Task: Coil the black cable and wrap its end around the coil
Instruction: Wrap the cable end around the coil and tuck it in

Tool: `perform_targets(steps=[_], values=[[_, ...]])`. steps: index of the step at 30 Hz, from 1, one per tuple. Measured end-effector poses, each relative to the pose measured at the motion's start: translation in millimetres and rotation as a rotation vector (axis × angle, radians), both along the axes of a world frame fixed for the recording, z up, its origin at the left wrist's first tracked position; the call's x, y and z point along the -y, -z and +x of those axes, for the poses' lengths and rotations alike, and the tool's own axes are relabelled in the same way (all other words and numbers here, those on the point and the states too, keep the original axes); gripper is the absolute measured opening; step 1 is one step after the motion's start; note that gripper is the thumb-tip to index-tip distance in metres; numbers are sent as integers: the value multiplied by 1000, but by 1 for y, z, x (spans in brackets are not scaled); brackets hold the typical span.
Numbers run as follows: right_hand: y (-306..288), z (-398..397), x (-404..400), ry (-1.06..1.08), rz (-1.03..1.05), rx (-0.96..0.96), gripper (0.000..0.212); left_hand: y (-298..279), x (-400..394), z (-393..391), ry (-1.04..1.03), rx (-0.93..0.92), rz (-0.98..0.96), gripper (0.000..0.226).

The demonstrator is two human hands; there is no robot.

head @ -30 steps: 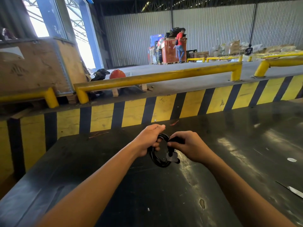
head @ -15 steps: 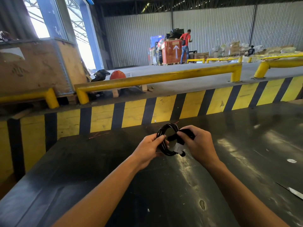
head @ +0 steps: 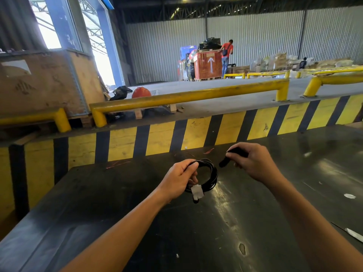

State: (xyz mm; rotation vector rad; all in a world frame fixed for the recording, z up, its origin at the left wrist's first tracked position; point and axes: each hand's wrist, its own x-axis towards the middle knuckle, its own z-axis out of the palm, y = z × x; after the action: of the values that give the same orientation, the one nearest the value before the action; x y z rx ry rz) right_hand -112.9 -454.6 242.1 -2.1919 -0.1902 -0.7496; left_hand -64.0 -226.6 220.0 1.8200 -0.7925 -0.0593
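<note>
The black cable (head: 213, 174) is wound into a small round coil, held upright above the dark table (head: 137, 222). My left hand (head: 179, 178) grips the coil's left side. A white connector (head: 197, 191) hangs at the coil's bottom by my fingers. My right hand (head: 253, 162) is a short way to the right of the coil, closed on a short black end piece (head: 225, 160) that sticks out toward the coil. I cannot tell how that piece joins the coil.
A yellow-and-black striped wall (head: 196, 134) rises behind the table, topped by yellow rails (head: 186, 97). A wooden crate (head: 39, 83) stands far left. A person in red (head: 226, 55) works by a red crate far back. Small white scraps (head: 349, 196) lie at right.
My hands have parted: the right hand has pulled away to the right with the black end, while the left keeps the coil. The coil has tilted and the white connector now hangs below it.
</note>
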Motion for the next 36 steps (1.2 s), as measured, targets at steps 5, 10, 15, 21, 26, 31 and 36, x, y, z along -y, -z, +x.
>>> perform_targets(steps=[5, 10, 15, 21, 26, 31, 36], values=[[5, 15, -13, 60, -203, -18, 12, -5, 10, -9, 87, 113, 85, 24], [6, 18, -16, -221, 81, -177, 6, -8, 13, -9, 22, 175, 95, 24], [5, 16, -12, -462, 529, -413, 18, -5, 14, -7, 9, 188, 123, 22], [1, 17, -13, -390, 456, -531, 31, 0, 22, -7, 33, 127, 153, 21], [-1, 17, -18, -300, 324, -553, 37, 0, 29, -9, 35, 88, 70, 20], [-1, 19, -26, -188, 322, -499, 40, -2, 34, -10, 31, 25, -67, 27], [-5, 19, -23, -206, 412, -491, 36, 2, 29, -11, 105, 22, -24, 45]])
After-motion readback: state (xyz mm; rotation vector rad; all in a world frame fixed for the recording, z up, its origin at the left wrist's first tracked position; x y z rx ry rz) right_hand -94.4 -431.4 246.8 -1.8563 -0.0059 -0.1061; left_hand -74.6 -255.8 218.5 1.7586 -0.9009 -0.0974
